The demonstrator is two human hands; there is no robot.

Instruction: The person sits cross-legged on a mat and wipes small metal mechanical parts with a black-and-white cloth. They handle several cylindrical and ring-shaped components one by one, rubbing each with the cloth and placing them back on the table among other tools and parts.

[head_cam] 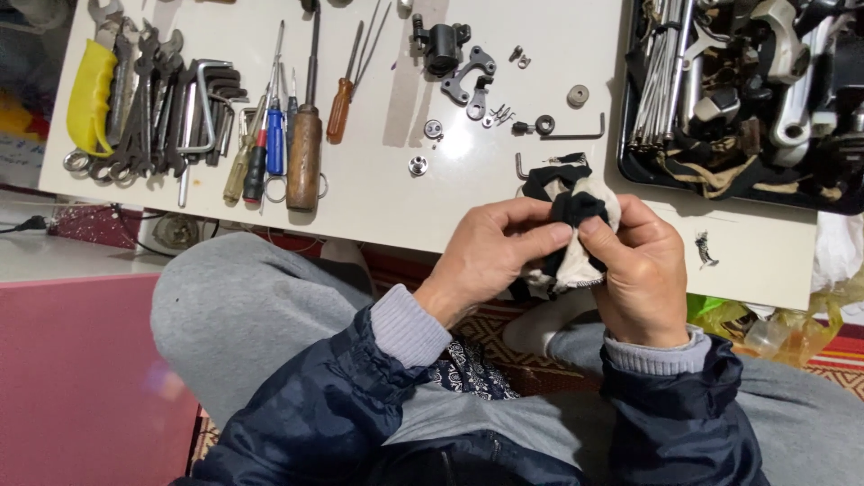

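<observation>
Both hands meet over the near edge of a white table (378, 193). My left hand (490, 256) and my right hand (639, 270) pinch a dirty white and black rag (576, 211) between thumbs and fingers. The rag is bunched up, and anything wrapped inside it is hidden. Just beyond the rag lie small metal parts: a black clamp piece (441, 45), a grey bracket (470, 79), washers (418, 165), springs and a long hex key (576, 135).
A row of hand tools lies at the table's left: spanners (144, 99), hex keys (211, 99), screwdrivers (270, 135), a wooden-handled tool (304, 153). A black tray (630, 166) of bicycle parts sits at the right. My grey-trousered knees are below; a pink surface (81, 378) is at left.
</observation>
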